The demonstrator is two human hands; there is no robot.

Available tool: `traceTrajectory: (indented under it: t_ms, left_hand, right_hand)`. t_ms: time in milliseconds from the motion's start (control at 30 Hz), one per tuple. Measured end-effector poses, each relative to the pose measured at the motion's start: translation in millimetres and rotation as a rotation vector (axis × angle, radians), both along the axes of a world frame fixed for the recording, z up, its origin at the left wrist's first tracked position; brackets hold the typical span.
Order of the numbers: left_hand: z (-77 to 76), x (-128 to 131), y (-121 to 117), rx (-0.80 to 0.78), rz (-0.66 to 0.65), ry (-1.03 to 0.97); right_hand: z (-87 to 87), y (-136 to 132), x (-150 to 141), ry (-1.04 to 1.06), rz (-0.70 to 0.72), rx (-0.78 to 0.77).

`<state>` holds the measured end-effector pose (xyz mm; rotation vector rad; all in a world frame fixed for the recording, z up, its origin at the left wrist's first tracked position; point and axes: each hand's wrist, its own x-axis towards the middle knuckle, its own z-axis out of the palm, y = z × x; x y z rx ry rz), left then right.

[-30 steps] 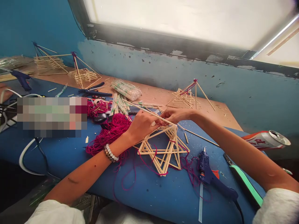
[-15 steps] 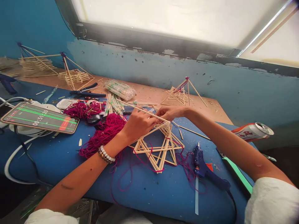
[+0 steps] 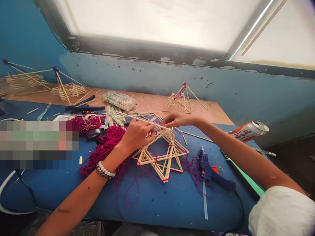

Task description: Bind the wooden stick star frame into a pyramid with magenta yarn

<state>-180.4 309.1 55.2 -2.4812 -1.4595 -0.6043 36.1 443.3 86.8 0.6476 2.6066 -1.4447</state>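
Note:
A star-shaped frame of thin wooden sticks (image 3: pixel 165 160) lies on the blue work surface, with magenta yarn tied at several joints. One long stick (image 3: pixel 141 120) slants above its far side, passing by both hands. My left hand (image 3: pixel 137 135) is closed with curled fingers at the frame's far left side; what lies in its fingers is hidden. To its right, my right hand (image 3: pixel 178 119) pinches at the frame's far corner, beside the long stick. I cannot make out what its fingertips grip. A tangled heap of magenta yarn (image 3: pixel 108 144) sits beside my left wrist.
A blue glue gun (image 3: pixel 208 172) lies on the right, near a drink can (image 3: pixel 251 130). Behind are a bag of wrapped sticks (image 3: pixel 119 100), dark-handled cutters (image 3: pixel 83 106) and a finished-looking stick pyramid (image 3: pixel 184 98). Loose yarn trails across the front.
My left hand has drawn left, opening a gap from my right hand, which stays at the frame's far corner. The camera view has turned somewhat to the right.

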Motion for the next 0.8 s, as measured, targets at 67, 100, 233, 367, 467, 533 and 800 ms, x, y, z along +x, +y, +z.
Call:
traceTrajectory:
  t_ms: [67,100,233,367,467,533,800]
  left_hand:
    - [0.4,-2,1,-0.023,-0.004,0.028]
    - [0.7,-3,2,-0.030,-0.015,0.054]
    - [0.9,-6,8,-0.049,-0.065,0.158]
    - [0.2,-8,12,-0.073,-0.075,0.206]
    - [0.2,-9,13,-0.071,-0.080,0.229]
    - [0.5,-10,14,-0.054,-0.072,0.223]
    - [1.3,-12,12,-0.083,-0.014,0.134]
  right_hand:
    - [-1.0,1,2,0.015,0.015,0.026]
    - [-2.6,2,2,0.019,0.015,0.040]
    - [-13.2,7,7,0.072,-0.053,0.141]
    - [-23.5,8,12,0.095,-0.083,0.188]
    - [-27.6,6,13,0.086,-0.106,0.203]
    - [-28.3,5,14,0.089,-0.122,0.204]
    - [-24.4,-3,17,0.103,-0.160,0.170]
